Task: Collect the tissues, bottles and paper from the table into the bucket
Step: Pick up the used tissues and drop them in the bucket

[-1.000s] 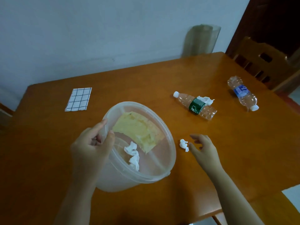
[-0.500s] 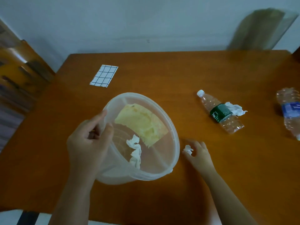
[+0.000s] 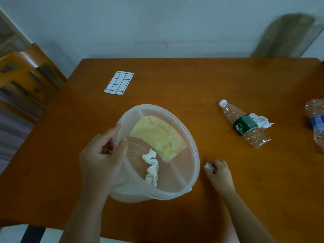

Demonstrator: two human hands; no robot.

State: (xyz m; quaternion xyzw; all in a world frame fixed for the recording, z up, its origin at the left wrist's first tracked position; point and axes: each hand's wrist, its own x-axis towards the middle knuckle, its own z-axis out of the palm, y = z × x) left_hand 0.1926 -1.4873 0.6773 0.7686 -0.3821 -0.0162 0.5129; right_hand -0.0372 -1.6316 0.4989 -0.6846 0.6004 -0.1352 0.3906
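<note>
A translucent plastic bucket (image 3: 193, 155) is tilted toward me on the wooden table. My left hand (image 3: 100, 159) grips its left rim. Inside lie a yellow paper (image 3: 158, 137) and a crumpled white tissue (image 3: 151, 166). My right hand (image 3: 218, 174) rests on the table just right of the bucket, its fingers closed around a small tissue ball (image 3: 208, 166). A green-label bottle (image 3: 244, 123) lies on its side at the right with another tissue (image 3: 262, 120) against it. A blue-label bottle (image 3: 316, 121) lies at the right edge. A checked paper (image 3: 119, 82) lies at the back left.
The table (image 3: 192, 81) meets a grey wall at its far edge. A wooden chair (image 3: 22, 79) stands at the left. A blurred chair back (image 3: 284, 35) rises behind the far right corner. A striped surface (image 3: 26, 234) shows below the near table edge.
My right hand has closed its fingers over the small tissue ball beside the bucket. My view has swung left. My left hand keeps its hold on the bucket rim.
</note>
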